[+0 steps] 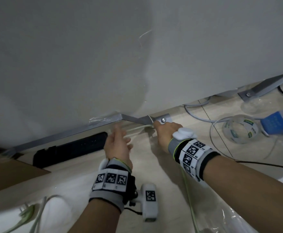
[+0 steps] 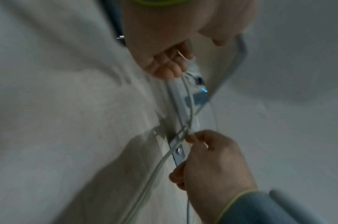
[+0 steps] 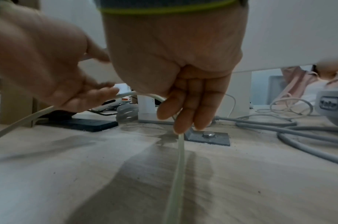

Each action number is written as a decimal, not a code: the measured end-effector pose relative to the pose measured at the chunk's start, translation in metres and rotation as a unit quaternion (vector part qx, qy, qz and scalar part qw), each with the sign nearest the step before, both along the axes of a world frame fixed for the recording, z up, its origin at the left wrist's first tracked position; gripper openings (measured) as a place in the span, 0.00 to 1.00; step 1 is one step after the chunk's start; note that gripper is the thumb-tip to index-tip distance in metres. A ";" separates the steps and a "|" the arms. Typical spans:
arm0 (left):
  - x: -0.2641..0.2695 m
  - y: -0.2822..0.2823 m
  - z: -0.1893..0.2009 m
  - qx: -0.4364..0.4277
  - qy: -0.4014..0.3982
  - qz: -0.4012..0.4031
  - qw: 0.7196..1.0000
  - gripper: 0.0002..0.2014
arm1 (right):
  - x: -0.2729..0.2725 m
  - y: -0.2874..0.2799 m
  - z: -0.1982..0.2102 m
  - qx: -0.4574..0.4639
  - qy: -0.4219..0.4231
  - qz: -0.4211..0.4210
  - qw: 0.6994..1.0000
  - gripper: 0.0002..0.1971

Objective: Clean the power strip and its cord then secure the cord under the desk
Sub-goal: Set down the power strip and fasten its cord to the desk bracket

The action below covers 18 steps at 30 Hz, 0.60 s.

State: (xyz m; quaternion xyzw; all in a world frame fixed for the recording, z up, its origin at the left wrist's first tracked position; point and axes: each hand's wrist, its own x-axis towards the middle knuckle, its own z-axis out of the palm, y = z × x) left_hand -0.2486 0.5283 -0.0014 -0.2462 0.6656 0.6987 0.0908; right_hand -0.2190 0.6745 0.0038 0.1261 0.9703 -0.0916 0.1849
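Unlike the head view, the right-wrist one shows your right hand (image 3: 174, 60) pinching the pale plastic cord (image 3: 178, 159) just beside the grey bolted metal bracket (image 3: 218, 140); left of it, your left hand (image 3: 39, 60) curls round the cord

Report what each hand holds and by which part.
The right hand pinches the white cord at its bend, beside the bolted metal bracket. The left hand touches the same cord farther along; whether it grips cannot be told.
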 end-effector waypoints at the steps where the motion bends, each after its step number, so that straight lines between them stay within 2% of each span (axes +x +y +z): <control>1: 0.001 -0.006 -0.003 -0.053 0.003 0.013 0.998 0.15 | 0.000 -0.001 0.002 0.007 -0.001 0.009 1.000 0.17; 3: 0.006 -0.017 -0.012 -0.159 0.043 -0.005 0.986 0.14 | 0.001 -0.001 0.004 0.015 -0.003 0.038 0.999 0.19; 5: 0.010 -0.023 -0.017 -0.213 0.006 -0.093 0.973 0.27 | 0.002 0.001 0.005 0.029 -0.004 0.056 0.998 0.21; 6: 0.008 -0.026 -0.018 -0.233 -0.027 -0.136 0.963 0.26 | 0.002 0.002 0.006 0.037 -0.005 0.059 0.998 0.21; 8: 0.005 -0.031 -0.014 -0.273 -0.043 -0.174 0.945 0.12 | 0.004 0.001 0.007 0.043 -0.013 0.060 0.997 0.22; 9: 0.005 -0.032 -0.010 -0.284 -0.015 -0.179 0.942 0.07 | 0.005 -0.001 0.008 0.038 -0.018 0.058 0.997 0.21; 12: 0.016 -0.024 0.020 -0.272 0.116 -0.210 0.932 0.05 | 0.005 -0.006 0.009 0.024 -0.035 0.042 0.998 0.21; 14: 0.020 -0.013 0.031 -0.256 0.175 -0.240 0.920 0.07 | 0.004 -0.007 0.006 0.017 -0.044 0.028 0.998 0.23; 18: 0.009 -0.004 0.039 -0.264 0.210 -0.260 0.905 0.10 | 0.001 -0.006 0.003 -0.026 -0.063 -0.003 0.998 0.31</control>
